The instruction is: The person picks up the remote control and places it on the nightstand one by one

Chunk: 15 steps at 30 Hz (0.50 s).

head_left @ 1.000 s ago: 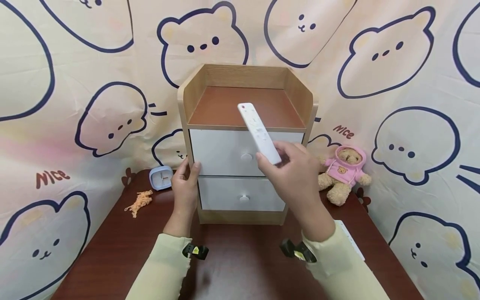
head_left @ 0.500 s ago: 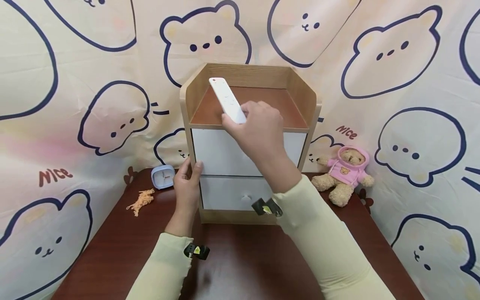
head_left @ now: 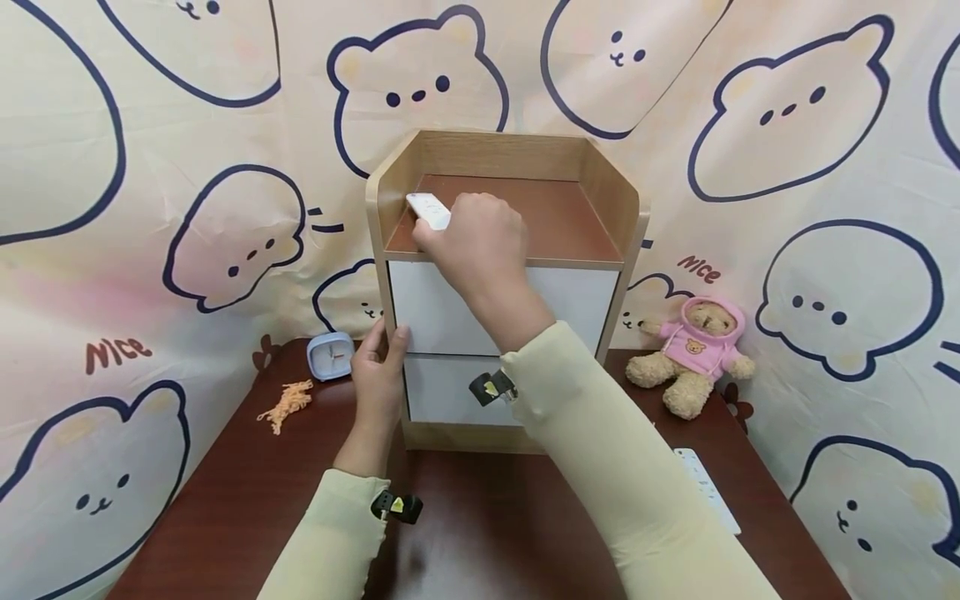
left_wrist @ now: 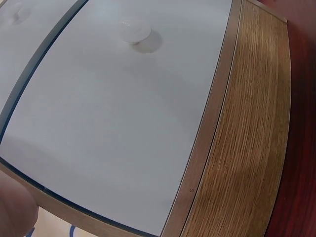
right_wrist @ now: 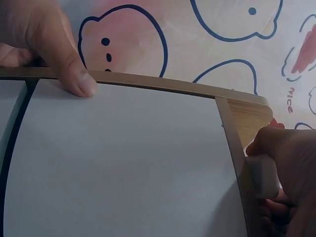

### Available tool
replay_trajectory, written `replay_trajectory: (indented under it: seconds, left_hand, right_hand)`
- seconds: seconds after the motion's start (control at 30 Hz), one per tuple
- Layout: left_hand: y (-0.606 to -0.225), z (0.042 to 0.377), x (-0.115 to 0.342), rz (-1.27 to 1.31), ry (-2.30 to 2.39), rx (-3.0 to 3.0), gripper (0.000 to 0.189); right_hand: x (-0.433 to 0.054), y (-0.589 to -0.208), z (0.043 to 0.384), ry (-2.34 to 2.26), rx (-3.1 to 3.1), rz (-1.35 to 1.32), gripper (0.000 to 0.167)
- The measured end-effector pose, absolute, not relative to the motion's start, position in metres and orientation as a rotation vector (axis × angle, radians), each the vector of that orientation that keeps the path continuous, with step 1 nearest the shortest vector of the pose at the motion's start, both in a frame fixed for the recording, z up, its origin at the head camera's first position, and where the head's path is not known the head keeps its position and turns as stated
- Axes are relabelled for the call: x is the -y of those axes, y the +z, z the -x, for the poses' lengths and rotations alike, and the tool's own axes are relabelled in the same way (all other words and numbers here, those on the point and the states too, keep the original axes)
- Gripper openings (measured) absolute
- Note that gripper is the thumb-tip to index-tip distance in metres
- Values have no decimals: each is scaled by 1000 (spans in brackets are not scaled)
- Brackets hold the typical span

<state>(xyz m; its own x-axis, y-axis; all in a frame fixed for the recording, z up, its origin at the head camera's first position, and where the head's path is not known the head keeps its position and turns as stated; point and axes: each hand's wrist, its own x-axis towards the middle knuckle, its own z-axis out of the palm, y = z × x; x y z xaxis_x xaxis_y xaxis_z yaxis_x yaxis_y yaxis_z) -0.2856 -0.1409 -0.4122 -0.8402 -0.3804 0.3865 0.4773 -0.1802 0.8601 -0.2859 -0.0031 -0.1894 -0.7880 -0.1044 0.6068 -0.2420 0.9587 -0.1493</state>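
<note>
My right hand (head_left: 483, 242) grips a white remote control (head_left: 431, 210) over the left part of the cabinet's brown top shelf (head_left: 517, 217). The right wrist view shows the remote's end (right_wrist: 266, 177) between thumb and fingers, close to the top edge. Whether it touches the shelf is hidden. At the left side of the small wooden cabinet (head_left: 480, 437), my left hand (head_left: 377, 375) holds the side panel. Its thumb (right_wrist: 81, 81) bends over the edge onto the white upper drawer front (right_wrist: 128, 153), and the other fingers lie along the side. Both drawers are closed.
Left of the cabinet, a light blue clock (head_left: 330, 357) and an orange tangled bundle (head_left: 287, 405) lie on the dark red table (head_left: 202, 508). To the right sit a teddy bear in pink (head_left: 693, 350) and a flat white object (head_left: 707, 492), partly covered by the right sleeve.
My right hand has carried the remote left and up from before the upper drawer, then lowered it over the shelf's left side. My left hand has stayed at the cabinet's side.
</note>
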Motion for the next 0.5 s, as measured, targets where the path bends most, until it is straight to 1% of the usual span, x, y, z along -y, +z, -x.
replay_trajectory:
  seconds: [0.07,0.27,0.5]
  left_hand:
    - [-413,285,141,115,-2049,1561,42]
    - [-416,284,142,109,-2028,1600,42]
    - [-417,286,143,144,-2021,1600,43]
  right_hand:
    - [7,-192,286,275,2471,-248,51]
    - [17,-201,285,220,2457,-303,62]
    - [19,-211,290,178,2412,-355,71]
